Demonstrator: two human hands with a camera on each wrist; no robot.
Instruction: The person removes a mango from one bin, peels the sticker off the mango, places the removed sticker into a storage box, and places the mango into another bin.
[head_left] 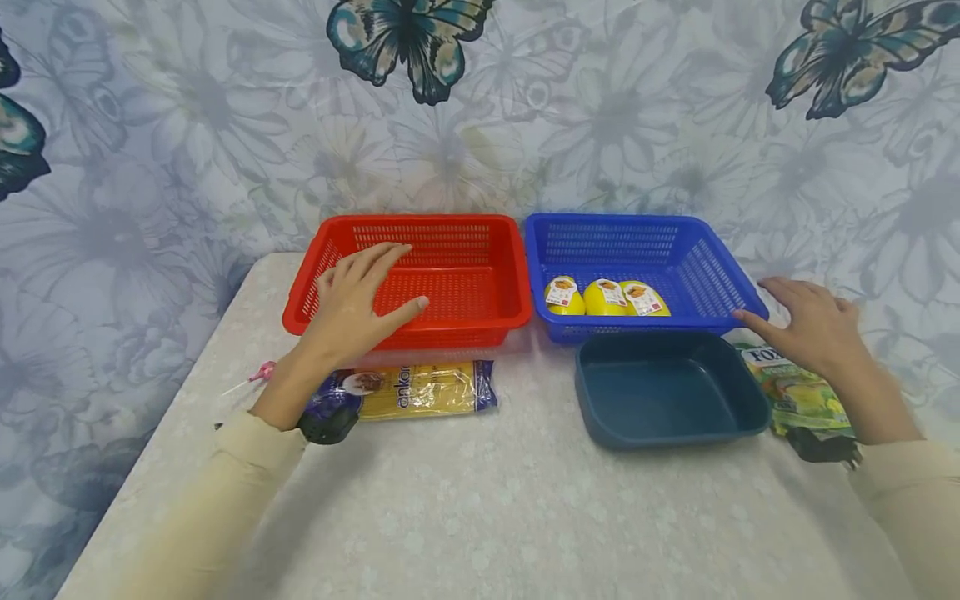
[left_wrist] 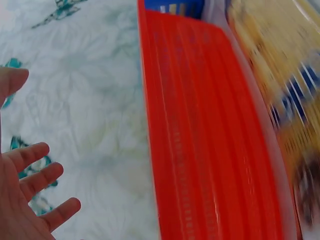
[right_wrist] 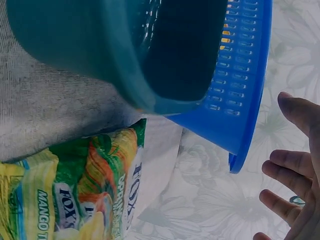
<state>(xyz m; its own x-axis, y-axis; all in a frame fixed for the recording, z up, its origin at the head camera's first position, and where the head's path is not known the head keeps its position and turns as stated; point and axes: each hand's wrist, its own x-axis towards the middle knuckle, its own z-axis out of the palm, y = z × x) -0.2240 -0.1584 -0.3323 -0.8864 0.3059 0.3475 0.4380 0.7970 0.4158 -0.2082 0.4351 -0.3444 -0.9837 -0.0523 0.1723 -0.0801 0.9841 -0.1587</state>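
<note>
My left hand hovers over the left part of a red basket, fingers spread and holding nothing. In the left wrist view its fingers stand apart from the basket. My right hand is at the right end of a blue basket, its thumb near the corner of the rim and its fingers loosely spread. Several yellow, round, labelled items lie in the blue basket. Below the right hand, partly hidden by the wrist, lies a green and yellow FOX'S bag.
A dark teal tub stands in front of the blue basket. A yellow pasta packet lies before the red basket, with a pink-topped lollipop left of it. Behind the table hangs a flower and butterfly patterned backdrop.
</note>
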